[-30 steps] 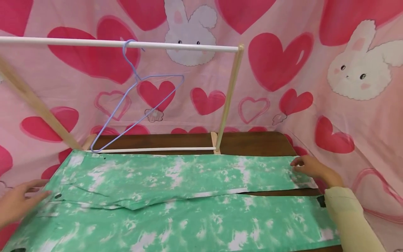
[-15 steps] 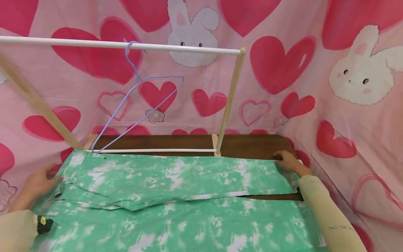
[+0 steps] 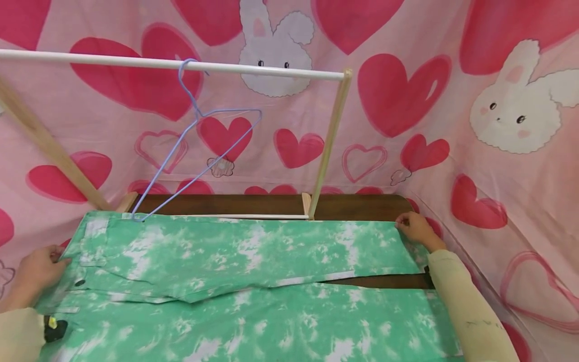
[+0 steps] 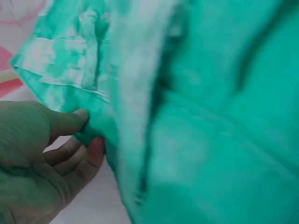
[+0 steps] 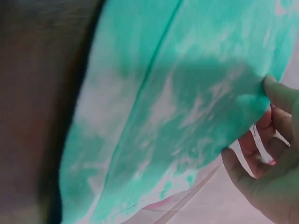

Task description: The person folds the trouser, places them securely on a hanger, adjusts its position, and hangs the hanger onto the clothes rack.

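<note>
Green trousers [image 3: 235, 251] with white tie-dye blotches lie spread across the table, waist at the left and both legs reaching right. The left hand [image 3: 38, 274] pinches the edge at the waist. In the left wrist view its thumb [image 4: 70, 122] lies on the cloth, with fingertips at the underside. At the far right corner of the upper leg, the right hand [image 3: 415, 229] pinches the cloth by the leg's end. The right wrist view has that thumb [image 5: 280, 93] on the fabric, with other fingers partly behind it. A dark button [image 3: 80, 283] shows near the waist.
Behind the trousers stands a rack with a white top rail [image 3: 280, 72] and wooden posts [image 3: 330, 146]. A blue hanger [image 3: 196, 173] hangs from the rail, its lower corner by the trousers' far edge. Brown tabletop [image 3: 362, 206] shows behind. Pink heart-print cloth [image 3: 389, 166] surrounds it.
The right hand has moved left along the leg's end and now pinches its corner. The left hand has come to grip the waist. The trousers' far edge has shifted slightly left and up.
</note>
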`<state>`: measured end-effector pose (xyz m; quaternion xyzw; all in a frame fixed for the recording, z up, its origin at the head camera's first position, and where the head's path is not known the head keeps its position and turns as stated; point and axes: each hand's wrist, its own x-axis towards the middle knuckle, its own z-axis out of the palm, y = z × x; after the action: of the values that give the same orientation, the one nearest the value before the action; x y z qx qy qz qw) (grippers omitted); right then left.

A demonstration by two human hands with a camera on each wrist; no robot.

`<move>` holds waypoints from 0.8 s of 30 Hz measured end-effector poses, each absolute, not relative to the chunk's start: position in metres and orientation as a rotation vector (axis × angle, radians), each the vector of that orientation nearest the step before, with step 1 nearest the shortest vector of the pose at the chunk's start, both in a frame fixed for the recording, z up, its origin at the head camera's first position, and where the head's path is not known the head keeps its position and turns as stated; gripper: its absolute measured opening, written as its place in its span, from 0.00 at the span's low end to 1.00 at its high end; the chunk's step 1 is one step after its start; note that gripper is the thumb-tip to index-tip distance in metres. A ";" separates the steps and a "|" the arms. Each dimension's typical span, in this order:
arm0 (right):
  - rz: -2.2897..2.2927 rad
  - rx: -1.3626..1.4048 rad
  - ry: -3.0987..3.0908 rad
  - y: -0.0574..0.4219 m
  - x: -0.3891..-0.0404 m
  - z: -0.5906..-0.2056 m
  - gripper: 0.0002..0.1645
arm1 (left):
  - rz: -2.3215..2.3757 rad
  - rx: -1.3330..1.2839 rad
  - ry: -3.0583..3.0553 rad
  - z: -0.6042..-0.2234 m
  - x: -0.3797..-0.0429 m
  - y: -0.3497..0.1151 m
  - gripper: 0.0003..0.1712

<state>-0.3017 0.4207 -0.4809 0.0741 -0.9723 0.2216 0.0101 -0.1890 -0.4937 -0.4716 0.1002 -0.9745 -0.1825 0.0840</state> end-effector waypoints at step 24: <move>0.571 0.644 -3.058 0.241 -0.227 -0.445 0.04 | -0.781 -0.728 -2.841 -0.462 -0.183 -0.327 0.30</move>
<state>-0.2270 0.2406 -0.4453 0.2025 -0.9625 0.1798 -0.0178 -0.1828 -0.3271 -0.4622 -0.2396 -0.9347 -0.2571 0.0532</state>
